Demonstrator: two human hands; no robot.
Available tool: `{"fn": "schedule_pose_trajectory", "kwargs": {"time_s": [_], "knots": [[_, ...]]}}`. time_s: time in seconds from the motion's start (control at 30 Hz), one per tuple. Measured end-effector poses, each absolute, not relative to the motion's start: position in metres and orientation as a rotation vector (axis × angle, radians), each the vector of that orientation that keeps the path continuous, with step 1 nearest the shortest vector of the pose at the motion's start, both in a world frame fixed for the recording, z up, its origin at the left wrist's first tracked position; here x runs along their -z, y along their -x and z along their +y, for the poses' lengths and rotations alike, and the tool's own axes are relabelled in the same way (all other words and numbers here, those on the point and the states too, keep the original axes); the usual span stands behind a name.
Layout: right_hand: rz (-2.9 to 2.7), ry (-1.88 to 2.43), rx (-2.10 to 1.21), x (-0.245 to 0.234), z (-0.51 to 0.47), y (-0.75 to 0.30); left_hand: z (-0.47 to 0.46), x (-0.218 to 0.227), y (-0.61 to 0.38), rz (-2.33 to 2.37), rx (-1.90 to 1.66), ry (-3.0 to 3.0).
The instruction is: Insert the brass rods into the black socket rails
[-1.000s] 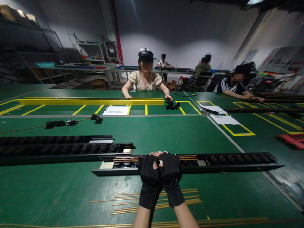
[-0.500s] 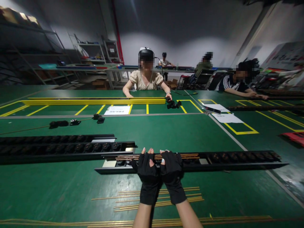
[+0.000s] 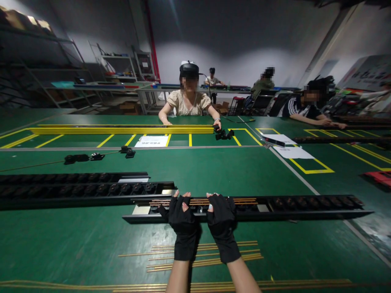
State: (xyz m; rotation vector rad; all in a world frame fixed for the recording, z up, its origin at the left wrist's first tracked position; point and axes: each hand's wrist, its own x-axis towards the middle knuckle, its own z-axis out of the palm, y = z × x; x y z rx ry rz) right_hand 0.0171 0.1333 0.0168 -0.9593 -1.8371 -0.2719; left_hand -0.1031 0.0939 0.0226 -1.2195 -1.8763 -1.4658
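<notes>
Left hand (image 3: pixel 182 219) moved away from right hand (image 3: pixel 221 215), over rods (image 3: pixel 199 202).

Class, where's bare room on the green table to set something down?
Bare: green table beyond the channel under the right hand, up to the far grey line; also left of the short brass rods. Crowded: that channel, with left hand, thin rods and black parts in or over it.

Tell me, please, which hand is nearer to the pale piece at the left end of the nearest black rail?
Left. The left hand is over the black rail, to the right of the pale piece; the right hand is farther right along it.
</notes>
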Motion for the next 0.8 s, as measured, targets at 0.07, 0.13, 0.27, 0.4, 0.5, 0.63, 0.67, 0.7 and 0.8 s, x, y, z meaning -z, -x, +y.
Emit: {"fn": "schedule_pose_trajectory", "kwargs": {"time_s": [0.07,0.13,0.27,0.4,0.5,0.63,0.67,0.7,0.8], "knots": [[-1.837,0.965,0.255,-0.016,0.133,-0.017,0.094,-0.022,0.104,-1.871,1.501,1.221],[-1.833,0.977,0.242,-0.015,0.132,-0.017,0.094,-0.021,0.105,-1.836,1.554,1.194],[-1.835,0.994,0.234,-0.016,0.131,-0.017,0.095,-0.019,0.109,-1.861,1.601,1.099],[-1.841,0.992,0.251,-0.018,0.132,-0.017,0.095,-0.017,0.113,-1.899,1.603,1.087],[-1.841,0.982,0.253,-0.019,0.132,-0.018,0.093,-0.018,0.119,-1.925,1.596,1.054],[-1.84,0.98,0.253,-0.017,0.132,-0.018,0.091,-0.017,0.128,-2.003,1.633,0.934],[-1.84,0.986,0.248,-0.017,0.132,-0.017,0.091,-0.016,0.13,-2.004,1.655,0.928],[-1.84,0.995,0.243,-0.017,0.132,-0.017,0.09,-0.015,0.131,-1.997,1.668,0.926],[-1.835,1.01,0.232,-0.017,0.132,-0.017,0.09,-0.009,0.135,-2.0,1.651,0.987]]}}
